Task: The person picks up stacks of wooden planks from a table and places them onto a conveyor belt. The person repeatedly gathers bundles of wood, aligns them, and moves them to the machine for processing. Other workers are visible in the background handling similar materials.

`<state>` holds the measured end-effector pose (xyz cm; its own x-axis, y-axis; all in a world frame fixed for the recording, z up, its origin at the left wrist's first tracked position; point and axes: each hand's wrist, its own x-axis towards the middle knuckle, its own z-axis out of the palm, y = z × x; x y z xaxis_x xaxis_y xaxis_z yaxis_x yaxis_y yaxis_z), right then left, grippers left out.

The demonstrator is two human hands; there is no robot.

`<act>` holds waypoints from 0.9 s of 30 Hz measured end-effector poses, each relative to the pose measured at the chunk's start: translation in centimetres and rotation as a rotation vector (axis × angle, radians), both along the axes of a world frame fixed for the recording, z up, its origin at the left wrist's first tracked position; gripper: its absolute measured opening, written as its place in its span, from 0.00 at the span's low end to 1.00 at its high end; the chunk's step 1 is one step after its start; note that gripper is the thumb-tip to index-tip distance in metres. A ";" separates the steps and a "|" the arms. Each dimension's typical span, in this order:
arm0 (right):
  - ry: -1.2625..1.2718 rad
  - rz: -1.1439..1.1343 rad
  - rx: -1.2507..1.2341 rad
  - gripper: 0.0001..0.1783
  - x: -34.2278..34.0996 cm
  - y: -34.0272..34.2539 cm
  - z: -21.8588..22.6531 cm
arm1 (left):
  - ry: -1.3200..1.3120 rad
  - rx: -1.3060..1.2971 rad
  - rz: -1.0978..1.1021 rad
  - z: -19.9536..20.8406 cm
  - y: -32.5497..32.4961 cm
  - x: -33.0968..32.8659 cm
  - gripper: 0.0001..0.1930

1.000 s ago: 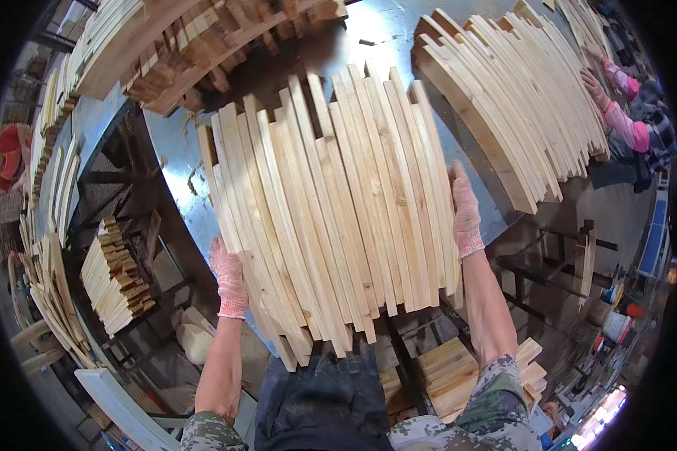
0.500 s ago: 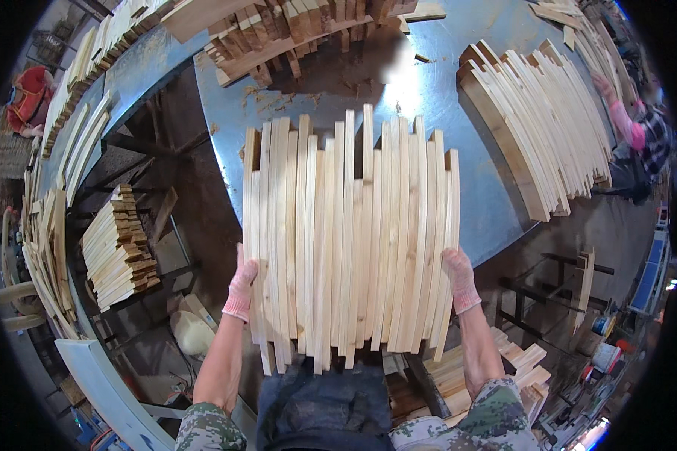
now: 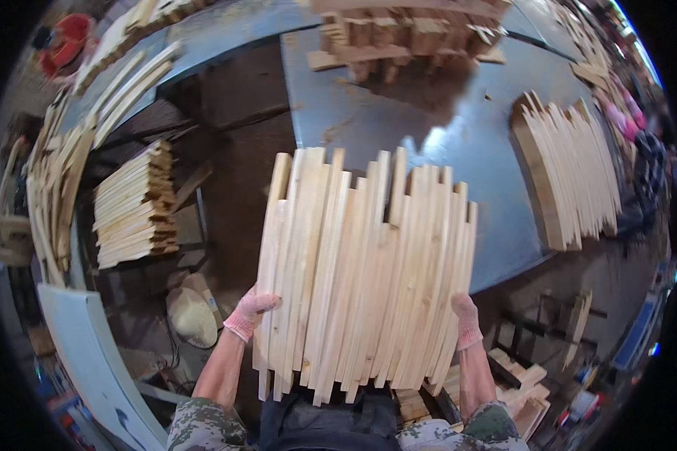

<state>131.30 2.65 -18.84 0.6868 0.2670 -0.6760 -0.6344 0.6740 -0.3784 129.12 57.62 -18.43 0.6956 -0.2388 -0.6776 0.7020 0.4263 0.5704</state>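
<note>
Largest first: metal tabletop (image 3: 504, 225) spreads from 12 round to 3 o'clock, bare patches showing. Dead centre, leaning a touch toward 6, is the strip bundle (image 3: 368, 286): pale wood strips side by side on edge, ends uneven at both 12 and 6, near end over the person's dark clothing (image 3: 327, 425). Looks lifted; can't confirm the underside is off everything. Second strip stack (image 3: 575, 177) sits on the tabletop between 2 and 3, well apart; darker wooden stack (image 3: 421, 34) at 12; shorter stack (image 3: 135, 210) at 9. Both hands in knit gloves: left hand (image 3: 257, 308) on the bundle's 8 o'clock flank, thumb over the edge, right hand (image 3: 466, 314) on its 4 o'clock flank, squeezing it between them. Fingers mostly hidden, so curl underneath unclear. My read: step in hand is carrying the bundle as one block. Next move calls for even inward pressure and a level bundle; mid strips could slip.
</note>
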 end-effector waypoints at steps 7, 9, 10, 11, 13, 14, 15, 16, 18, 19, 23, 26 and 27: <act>-0.192 0.180 -0.169 0.40 2.5 5.0 3.1 | -0.124 0.163 0.168 6.4 4.8 -7.1 0.45; -0.250 0.220 -0.201 0.39 4.2 7.8 6.2 | -0.162 0.195 0.291 13.5 4.7 -8.7 0.45; -0.280 0.260 -0.209 0.39 5.4 9.6 7.5 | -0.227 0.182 0.345 13.8 5.8 -10.7 0.43; -0.308 0.310 -0.209 0.40 6.7 11.7 8.9 | -0.250 0.192 0.405 14.5 7.0 -12.5 0.43; -0.355 0.409 -0.201 0.40 7.8 16.4 11.6 | -0.296 0.202 0.509 16.1 9.4 -17.0 0.43; -0.383 0.460 -0.192 0.40 8.8 18.9 12.9 | -0.297 0.238 0.579 19.1 9.8 -18.5 0.42; -0.410 0.522 -0.169 0.40 9.6 21.7 14.3 | -0.338 0.263 0.642 20.1 10.7 -21.0 0.41; -0.460 0.575 -0.140 0.37 10.2 25.0 15.3 | -0.378 0.290 0.704 20.5 11.7 -23.5 0.41; -0.542 0.643 -0.151 0.30 11.3 30.1 15.1 | -0.375 0.312 0.827 23.4 13.1 -28.3 0.42; -0.583 0.682 -0.145 0.27 12.0 33.5 14.3 | -0.416 0.325 0.850 22.3 14.7 -31.7 0.45; -0.523 0.888 0.074 0.14 11.7 47.0 14.6 | -0.432 0.330 1.020 25.4 19.8 -41.7 0.49; -0.537 1.129 0.222 0.09 6.7 61.0 15.2 | -0.366 0.374 1.277 28.2 21.1 -51.4 0.41; -0.551 1.255 0.104 0.05 -1.3 65.5 22.1 | -0.293 0.349 1.365 29.0 20.2 -55.4 0.38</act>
